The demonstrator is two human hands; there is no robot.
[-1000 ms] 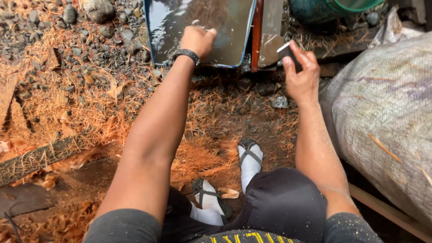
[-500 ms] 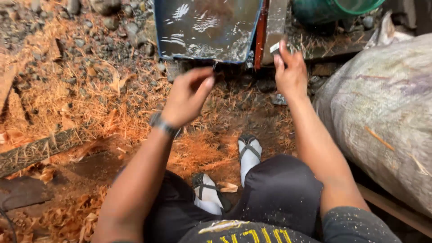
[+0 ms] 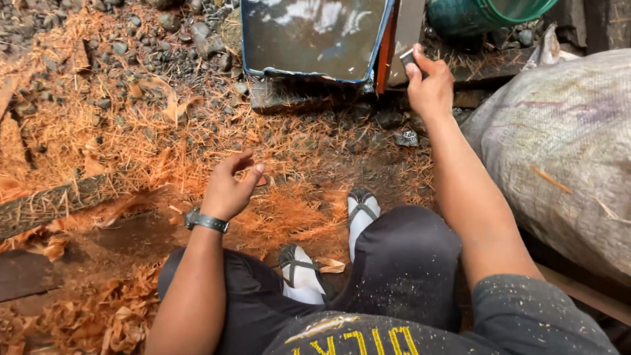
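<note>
A small grey flat piece [image 3: 407, 58] is pinched in the right hand [image 3: 430, 89] at one o'clock, against the blue-rimmed water-filled metal tray [image 3: 314, 39]. The left hand [image 3: 230, 187] is held empty, fingers loosely curled. The thin piece could be lost into the wood shavings [image 3: 131, 151] if the pinch slackens.

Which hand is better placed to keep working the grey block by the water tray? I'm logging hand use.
Right hand: it already grips the grey block beside the water tray. Left hand hangs empty over wood shavings.
</note>
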